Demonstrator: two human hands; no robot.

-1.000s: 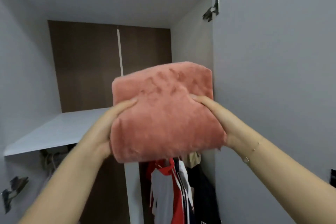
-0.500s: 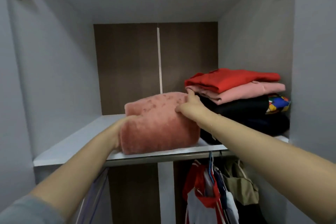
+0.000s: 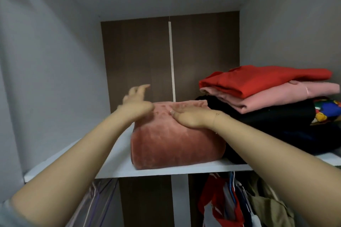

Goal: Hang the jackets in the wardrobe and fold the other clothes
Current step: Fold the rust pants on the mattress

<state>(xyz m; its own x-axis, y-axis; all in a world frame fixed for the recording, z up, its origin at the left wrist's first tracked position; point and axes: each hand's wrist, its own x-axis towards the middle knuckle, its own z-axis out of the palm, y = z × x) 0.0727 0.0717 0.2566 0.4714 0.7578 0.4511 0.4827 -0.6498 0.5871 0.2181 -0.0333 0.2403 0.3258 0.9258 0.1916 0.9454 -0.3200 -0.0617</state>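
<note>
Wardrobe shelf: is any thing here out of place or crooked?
Nothing stands out. The folded pink fleece sits flat on the shelf beside a neat stack of folded clothes; the right hand rests on it.

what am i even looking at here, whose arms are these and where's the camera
No machine here: these are a person's two bare arms, filmed by a camera worn on their head, looking forward into a wardrobe. On the white shelf sits a folded pink fluffy garment. The right hand lies flat on top of it; the left hand is blurred, open beside it, gripping nothing. To the right is a stack of folded clothes, red on top. Below the shelf, hanging clothes show.
</note>
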